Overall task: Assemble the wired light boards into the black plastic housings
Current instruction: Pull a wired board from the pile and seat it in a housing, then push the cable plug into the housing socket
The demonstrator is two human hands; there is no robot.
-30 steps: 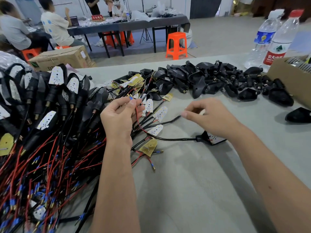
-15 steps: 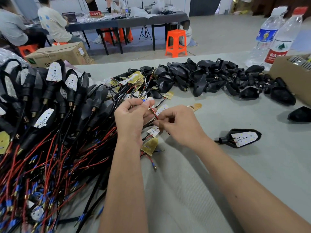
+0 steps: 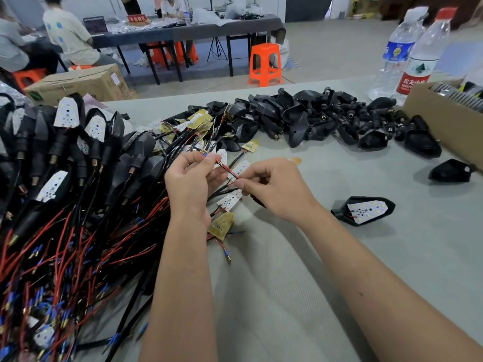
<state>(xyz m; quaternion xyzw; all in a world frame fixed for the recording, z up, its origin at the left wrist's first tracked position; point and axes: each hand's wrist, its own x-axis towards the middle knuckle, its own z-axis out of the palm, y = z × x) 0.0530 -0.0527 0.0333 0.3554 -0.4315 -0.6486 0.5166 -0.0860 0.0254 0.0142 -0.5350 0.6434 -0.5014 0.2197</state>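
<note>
While both hands meet above the table point(image 3: 300, 283) | left hand point(image 3: 188, 184) pinches wire point(image 3: 226, 169) near its tip | right hand point(image 3: 274, 189) pinches it lower | finished housing point(image 3: 363, 210) lies right, apart

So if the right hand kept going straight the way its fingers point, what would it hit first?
Probably the left hand: the right hand points left along the red wire they both pinch, though depth is unclear.

Grey floor point(image 3: 339, 48); dark table point(image 3: 198, 32) at back; orange stool point(image 3: 265, 64) nr it.
</note>
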